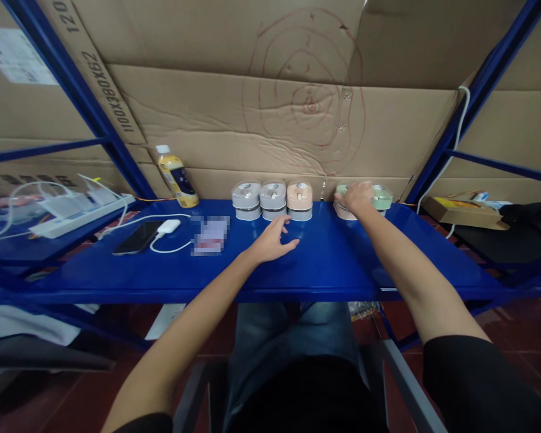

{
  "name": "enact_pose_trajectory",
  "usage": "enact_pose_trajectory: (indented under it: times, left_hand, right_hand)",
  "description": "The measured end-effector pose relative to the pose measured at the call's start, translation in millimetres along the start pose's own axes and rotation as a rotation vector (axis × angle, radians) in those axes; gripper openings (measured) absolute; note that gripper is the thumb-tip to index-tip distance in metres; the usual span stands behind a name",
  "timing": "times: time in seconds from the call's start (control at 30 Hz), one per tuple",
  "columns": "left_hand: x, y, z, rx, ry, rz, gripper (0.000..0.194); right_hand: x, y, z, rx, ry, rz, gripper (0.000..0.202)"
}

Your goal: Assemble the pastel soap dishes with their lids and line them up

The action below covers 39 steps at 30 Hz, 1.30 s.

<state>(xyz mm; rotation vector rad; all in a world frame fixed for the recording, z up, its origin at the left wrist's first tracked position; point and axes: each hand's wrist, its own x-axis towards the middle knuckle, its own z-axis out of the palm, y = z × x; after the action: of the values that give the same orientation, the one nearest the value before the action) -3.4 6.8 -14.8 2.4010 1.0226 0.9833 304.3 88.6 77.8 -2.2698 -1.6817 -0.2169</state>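
Small rounded lidded containers stand in a row at the back of the blue shelf: two grey ones point(246, 198) point(274, 198), then a peach one point(300, 198). Further right are a pinkish container point(345, 213) and a green-topped one point(382, 195). My right hand point(359, 196) reaches down over the pinkish container, its fingers closed around the upper part and partly hiding it. My left hand point(273, 240) hovers just in front of the grey and peach containers. Its fingers and thumb are apart, with nothing held.
A yellow drink bottle point(179, 177) stands at the back left. Nearby lie a black phone point(138, 237), a white charger point(169, 227) with its cable, and a blurred-out flat item point(211, 236). Cardboard point(184, 108) lines the back; a power strip point(81, 214) sits at far left.
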Motion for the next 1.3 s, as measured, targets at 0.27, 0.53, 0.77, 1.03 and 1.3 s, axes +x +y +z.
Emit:
enact_pose_trajectory:
  times: [0.27, 0.53, 0.77, 1.03, 1.3]
  left_hand:
    - [-1.1, 8.8, -4.8, 0.047, -0.030, -0.039, 0.067]
    - [0.2, 4.2, -1.7, 0.048, -0.018, -0.023, 0.062]
    - [-1.8, 1.8, -0.3, 0.033, 0.006, 0.005, 0.058]
    - [10.9, -8.4, 2.7, -0.393, 0.258, -0.165, 0.071]
    - [9.0, -1.7, -7.7, -1.055, -0.047, -0.300, 0.073]
  right_hand:
    - [-5.7, 1.1, 6.3, -0.140, 0.250, 0.015, 0.090]
    - [-43.8, -49.8, 4.3, -0.010, 0.201, -0.542, 0.072]
    - [-61.5, -94.4, 19.0, 0.004, -0.003, -0.546, 0.083]
    - [-63.7, -32.5, -2.2, 0.535, 0.131, -0.659, 0.081]
    - [-95.9, 19.8, -10.8, 1.092, -0.600, -0.854, 0.081]
